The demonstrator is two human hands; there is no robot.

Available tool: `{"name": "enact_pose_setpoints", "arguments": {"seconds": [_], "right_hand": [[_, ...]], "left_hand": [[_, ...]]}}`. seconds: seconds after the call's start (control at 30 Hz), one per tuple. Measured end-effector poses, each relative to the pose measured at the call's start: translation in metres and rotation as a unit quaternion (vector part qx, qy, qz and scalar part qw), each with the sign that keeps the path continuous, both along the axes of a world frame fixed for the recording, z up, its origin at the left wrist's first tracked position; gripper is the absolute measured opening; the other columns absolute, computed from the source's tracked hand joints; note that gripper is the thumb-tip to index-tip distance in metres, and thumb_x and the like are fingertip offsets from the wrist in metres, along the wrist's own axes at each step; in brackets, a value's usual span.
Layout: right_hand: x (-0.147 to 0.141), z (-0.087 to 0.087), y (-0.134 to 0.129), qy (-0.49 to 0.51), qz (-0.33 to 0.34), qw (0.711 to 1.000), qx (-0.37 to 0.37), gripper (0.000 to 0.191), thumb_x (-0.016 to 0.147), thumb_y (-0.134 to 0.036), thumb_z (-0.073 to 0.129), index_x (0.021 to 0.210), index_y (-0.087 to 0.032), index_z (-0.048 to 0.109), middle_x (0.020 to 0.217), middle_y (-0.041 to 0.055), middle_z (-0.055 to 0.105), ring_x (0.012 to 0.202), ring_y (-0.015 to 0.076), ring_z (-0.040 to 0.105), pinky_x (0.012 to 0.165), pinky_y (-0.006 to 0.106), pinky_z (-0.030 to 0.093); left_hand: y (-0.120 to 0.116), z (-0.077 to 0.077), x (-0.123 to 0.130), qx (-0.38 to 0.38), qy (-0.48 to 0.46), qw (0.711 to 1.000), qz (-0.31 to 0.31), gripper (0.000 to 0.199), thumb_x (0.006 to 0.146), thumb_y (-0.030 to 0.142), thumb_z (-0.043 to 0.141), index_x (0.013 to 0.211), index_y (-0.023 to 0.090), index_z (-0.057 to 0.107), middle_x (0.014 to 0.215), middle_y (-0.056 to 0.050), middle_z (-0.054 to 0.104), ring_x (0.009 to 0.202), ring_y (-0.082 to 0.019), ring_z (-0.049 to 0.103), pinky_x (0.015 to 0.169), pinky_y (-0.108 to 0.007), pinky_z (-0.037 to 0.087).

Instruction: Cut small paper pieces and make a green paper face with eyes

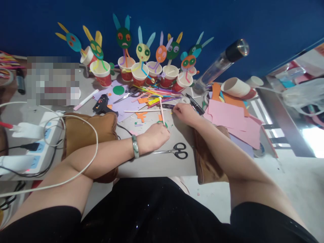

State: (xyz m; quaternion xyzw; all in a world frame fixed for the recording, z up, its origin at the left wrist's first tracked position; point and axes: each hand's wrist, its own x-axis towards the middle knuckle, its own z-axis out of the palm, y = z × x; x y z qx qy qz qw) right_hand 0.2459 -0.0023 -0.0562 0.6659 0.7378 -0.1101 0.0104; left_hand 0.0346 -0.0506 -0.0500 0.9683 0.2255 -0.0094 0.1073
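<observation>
My left hand (157, 137), with a green bangle (135, 146) on its wrist, is closed around the lower end of a pale bendy straw (162, 110) that stands up from the fist. Beyond it, my right hand (186, 114) rests low with its fingers curled together beside a black-handled tool (167, 106); whatever the fingertips pinch is hidden. Black-handled scissors (180, 151) lie in front of my left hand. Orange paper scraps (140, 116) and another pale straw (141, 111) are spread just past it.
Red-and-white paper cups (139, 75) carrying paper rabbit heads line the back wall. A black glue gun (102, 104) and open scissors (126, 94) lie left of centre. Pink paper (225, 114) and a glass bottle (215, 69) are right. A power strip (45, 145) and looping white cable occupy the left.
</observation>
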Motion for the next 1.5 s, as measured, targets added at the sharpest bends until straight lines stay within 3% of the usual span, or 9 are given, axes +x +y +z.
{"name": "enact_pose_setpoints", "arguments": {"seconds": [0.1,0.23,0.57,0.83,1.0,1.23,1.5], "right_hand": [[0.003,-0.001,0.002,0.044,-0.019,0.999,0.005,0.024,0.092,-0.016,0.056,0.101,-0.013,0.078,0.097,0.0122,0.081,0.086,0.0235,0.072,0.082,0.030,0.050],[0.001,0.003,0.006,0.043,0.003,0.999,-0.029,0.022,0.089,-0.017,0.062,0.102,-0.014,0.080,0.090,0.0088,0.081,0.080,0.0218,0.072,0.078,0.029,0.051],[-0.007,0.003,0.004,-0.020,0.023,0.999,-0.025,0.026,0.089,-0.012,0.054,0.095,-0.014,0.079,0.102,0.0149,0.082,0.095,0.0262,0.073,0.086,0.033,0.051],[0.000,-0.001,0.006,0.081,-0.024,0.996,-0.028,0.027,0.088,-0.021,0.056,0.101,-0.015,0.079,0.071,0.0058,0.078,0.069,0.0218,0.071,0.076,0.032,0.053],[-0.011,0.001,0.008,0.047,-0.006,0.999,-0.025,0.025,0.087,-0.021,0.060,0.100,-0.014,0.080,0.089,0.0107,0.082,0.082,0.0241,0.073,0.080,0.033,0.053],[-0.017,0.000,0.007,-0.006,0.032,0.999,-0.008,0.029,0.091,-0.011,0.048,0.101,-0.011,0.075,0.107,0.0191,0.079,0.099,0.0280,0.071,0.090,0.035,0.050],[-0.005,-0.004,-0.001,0.131,-0.057,0.989,-0.023,0.022,0.091,-0.019,0.055,0.100,-0.013,0.075,0.076,0.0085,0.079,0.066,0.0207,0.071,0.069,0.030,0.053]], "left_hand": [[0.000,-0.005,0.001,0.001,-0.008,1.000,0.003,0.026,0.087,-0.003,0.050,0.091,0.006,0.073,0.092,-0.018,0.073,0.086,-0.024,0.071,0.070,-0.032,0.051],[0.002,-0.011,0.004,0.002,-0.007,1.000,0.009,0.024,0.085,-0.003,0.051,0.086,0.007,0.072,0.088,-0.016,0.073,0.081,-0.022,0.069,0.068,-0.031,0.050],[0.001,-0.005,0.002,0.007,-0.005,1.000,0.001,0.025,0.085,-0.004,0.050,0.086,0.008,0.072,0.088,-0.015,0.073,0.084,-0.022,0.070,0.069,-0.031,0.051],[0.001,-0.010,0.003,-0.001,-0.020,1.000,0.013,0.023,0.086,-0.004,0.051,0.084,0.008,0.071,0.086,-0.015,0.072,0.082,-0.021,0.069,0.068,-0.030,0.050],[0.002,-0.004,0.004,-0.012,0.003,1.000,0.010,0.026,0.084,-0.007,0.050,0.087,0.008,0.072,0.089,-0.016,0.074,0.085,-0.022,0.070,0.070,-0.030,0.050],[0.000,0.005,0.001,-0.010,0.001,1.000,0.005,0.024,0.085,-0.005,0.052,0.088,0.007,0.073,0.091,-0.016,0.074,0.086,-0.022,0.071,0.070,-0.030,0.051],[0.001,-0.001,0.001,0.004,0.001,1.000,-0.009,0.028,0.085,-0.004,0.049,0.091,0.006,0.074,0.090,-0.018,0.074,0.086,-0.024,0.072,0.070,-0.032,0.052]]}}
